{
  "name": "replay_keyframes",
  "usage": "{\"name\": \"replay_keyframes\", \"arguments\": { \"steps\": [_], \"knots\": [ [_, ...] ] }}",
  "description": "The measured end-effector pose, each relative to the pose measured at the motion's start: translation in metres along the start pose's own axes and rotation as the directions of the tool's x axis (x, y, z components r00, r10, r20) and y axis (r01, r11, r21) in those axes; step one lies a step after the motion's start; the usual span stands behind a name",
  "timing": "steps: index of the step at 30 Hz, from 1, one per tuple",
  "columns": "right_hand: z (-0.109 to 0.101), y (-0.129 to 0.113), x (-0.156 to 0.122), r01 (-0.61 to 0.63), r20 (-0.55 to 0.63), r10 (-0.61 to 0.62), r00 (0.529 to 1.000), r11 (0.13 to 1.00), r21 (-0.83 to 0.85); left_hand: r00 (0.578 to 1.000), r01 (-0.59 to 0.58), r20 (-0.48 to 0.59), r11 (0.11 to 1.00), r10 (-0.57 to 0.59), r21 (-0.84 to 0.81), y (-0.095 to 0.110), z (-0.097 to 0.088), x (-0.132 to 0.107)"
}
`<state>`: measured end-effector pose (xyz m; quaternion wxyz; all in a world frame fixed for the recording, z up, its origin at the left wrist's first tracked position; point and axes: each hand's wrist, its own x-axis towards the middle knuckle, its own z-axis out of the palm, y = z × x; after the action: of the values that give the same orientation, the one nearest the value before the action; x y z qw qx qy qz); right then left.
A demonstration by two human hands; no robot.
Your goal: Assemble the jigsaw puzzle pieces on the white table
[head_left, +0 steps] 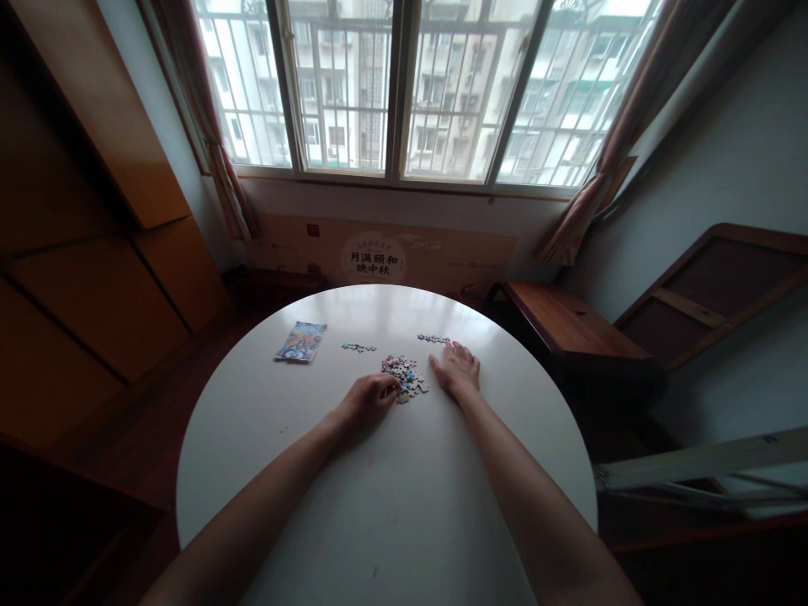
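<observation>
A loose pile of small jigsaw puzzle pieces (404,370) lies in the middle of the white table. My left hand (372,394) rests at the pile's left edge with its fingers curled together; whatever is at the fingertips is too small to make out. To the right of the pile, my right hand (459,368) lies palm down, fingers stretched out. Its fingertips touch or nearly touch the right end of a short joined strip of puzzle pieces (432,338). Another small joined group of pieces (358,347) sits behind and left of the pile.
A colourful printed picture sheet (301,343) lies on the round white table (252,454) at the left. Behind the table are a barred window (397,93) and a printed board (429,252). A wooden bench (568,316) stands at the right, cabinets (88,320) at the left.
</observation>
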<state>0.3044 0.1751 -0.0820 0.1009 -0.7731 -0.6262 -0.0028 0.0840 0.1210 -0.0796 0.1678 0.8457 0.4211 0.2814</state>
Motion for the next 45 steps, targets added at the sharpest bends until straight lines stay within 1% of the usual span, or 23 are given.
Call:
{"name": "replay_keyframes", "arguments": {
  "steps": [4,8,10,12,14,15,17,19,20,21,22,24,27,31,33,37,41,45],
  "knots": [
    [-0.002,-0.001,-0.004,0.003,-0.078,0.001,0.997,0.999,0.043,1.0,0.007,0.005,1.0,-0.007,-0.003,0.002,-0.002,0.0],
    [-0.004,-0.002,-0.008,-0.01,-0.122,0.021,0.992,0.996,0.083,1.0,0.013,0.012,1.0,-0.013,-0.001,0.003,-0.003,0.0],
    [-0.004,-0.002,-0.009,0.041,-0.146,-0.021,0.989,0.99,0.135,1.0,0.01,0.01,1.0,-0.01,0.0,0.003,-0.003,0.0],
    [-0.003,0.0,-0.008,0.146,-0.171,-0.105,0.98,0.957,0.251,1.0,-0.001,0.001,1.0,0.001,-0.003,0.002,-0.003,0.0],
    [-0.001,0.003,-0.006,0.228,-0.204,-0.15,0.967,0.867,0.443,1.0,-0.009,-0.006,1.0,0.009,-0.004,0.001,-0.002,0.0],
    [0.0,0.005,-0.006,0.236,-0.216,-0.136,0.967,0.799,0.553,1.0,-0.011,-0.006,1.0,0.011,-0.002,0.001,-0.001,0.0],
    [0.001,0.007,-0.006,0.182,-0.196,-0.05,0.979,0.64,0.747,1.0,-0.009,0.002,1.0,0.009,0.004,0.0,-0.001,0.001],
    [0.0,0.008,-0.009,0.093,-0.122,0.029,0.992,0.49,0.867,1.0,-0.008,0.015,1.0,0.008,0.009,0.001,-0.001,0.001],
    [0.0,0.008,-0.012,0.052,-0.08,0.047,0.996,0.431,0.901,1.0,-0.008,0.02,1.0,0.008,0.009,0.001,-0.001,0.001],
    [-0.001,0.006,-0.015,0.022,-0.042,0.043,0.998,0.39,0.92,1.0,-0.008,0.023,1.0,0.007,0.007,0.002,-0.002,0.001],
    [-0.002,0.005,-0.019,0.003,-0.014,0.027,1.0,0.372,0.928,1.0,-0.006,0.024,1.0,0.006,0.003,0.002,-0.002,0.001],
    [-0.003,0.0,-0.027,0.006,0.002,-0.02,1.0,0.383,0.924,1.0,0.002,0.023,1.0,-0.002,-0.004,0.003,-0.002,0.001],
    [-0.001,-0.008,-0.039,0.061,-0.027,-0.084,0.996,0.442,0.895,1.0,0.014,0.021,1.0,-0.014,-0.016,0.003,-0.003,0.0],
    [0.002,-0.015,-0.051,0.155,-0.108,-0.115,0.987,0.59,0.792,1.0,0.002,0.004,0.999,-0.002,-0.034,0.003,-0.003,-0.001],
    [0.003,-0.016,-0.055,0.219,-0.157,-0.153,0.976,0.636,0.74,1.0,0.002,0.001,0.999,-0.002,-0.04,0.003,-0.004,-0.001],
    [0.0,-0.015,-0.06,0.304,-0.212,-0.218,0.953,0.665,0.682,1.0,0.015,0.01,0.999,-0.014,-0.036,0.002,-0.004,-0.001],
    [-0.002,-0.014,-0.064,0.339,-0.206,-0.27,0.94,0.69,0.64,1.0,0.013,0.008,1.0,-0.013,-0.02,0.001,-0.004,-0.002],
    [-0.003,-0.016,-0.069,0.34,-0.177,-0.292,0.94,0.755,0.561,1.0,0.001,0.003,1.0,-0.001,-0.029,-0.001,-0.003,-0.002]
  ]
}}
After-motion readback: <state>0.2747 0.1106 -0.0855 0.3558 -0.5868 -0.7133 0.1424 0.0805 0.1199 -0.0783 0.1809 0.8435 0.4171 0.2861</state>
